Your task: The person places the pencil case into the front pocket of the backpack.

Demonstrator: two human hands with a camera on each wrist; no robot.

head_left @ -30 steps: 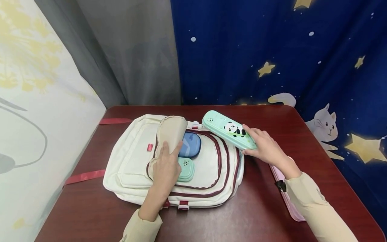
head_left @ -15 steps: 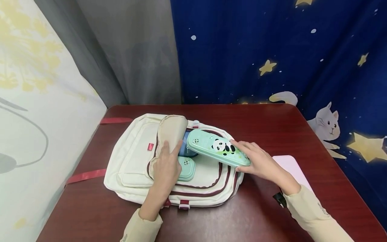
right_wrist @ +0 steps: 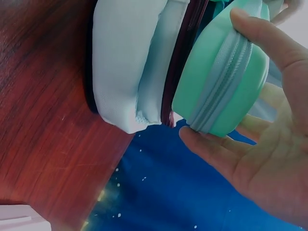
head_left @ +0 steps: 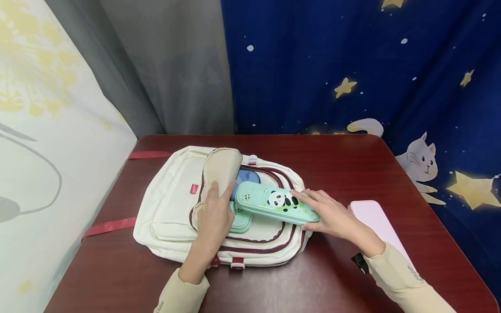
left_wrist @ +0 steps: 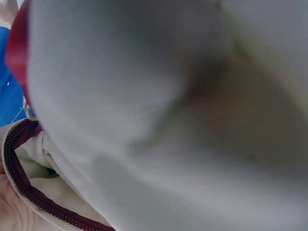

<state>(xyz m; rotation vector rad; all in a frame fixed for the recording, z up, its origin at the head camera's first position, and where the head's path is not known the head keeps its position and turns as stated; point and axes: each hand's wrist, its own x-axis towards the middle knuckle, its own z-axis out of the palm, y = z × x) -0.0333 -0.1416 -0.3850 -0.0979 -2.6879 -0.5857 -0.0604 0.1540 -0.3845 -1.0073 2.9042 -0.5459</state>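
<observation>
A cream backpack [head_left: 164,208] with dark red zips lies on the table, its front pocket flap [head_left: 223,167] folded back. My left hand [head_left: 214,217] holds this flap, index finger and thumb showing on it; the other fingers are hidden. My right hand [head_left: 330,217] grips the right end of a mint green pencil case [head_left: 262,200] with a panda picture. In the right wrist view, thumb and fingers span the zipped end of the pencil case [right_wrist: 219,82]. Its left end is over the pocket, above a smaller mint case [head_left: 240,222] and a blue case [head_left: 247,176], both partly hidden.
A pink case [head_left: 377,221] lies on the dark red table [head_left: 297,287] to the right, partly behind the right forearm. A black buckle-like piece [head_left: 359,263] is beside it. Red straps [head_left: 111,227] stretch left from the backpack. Curtains hang behind the table.
My right hand has carried the panda pencil case left and toward me, from the backpack's far right corner to over the front pocket. My left hand stays on the flap.
</observation>
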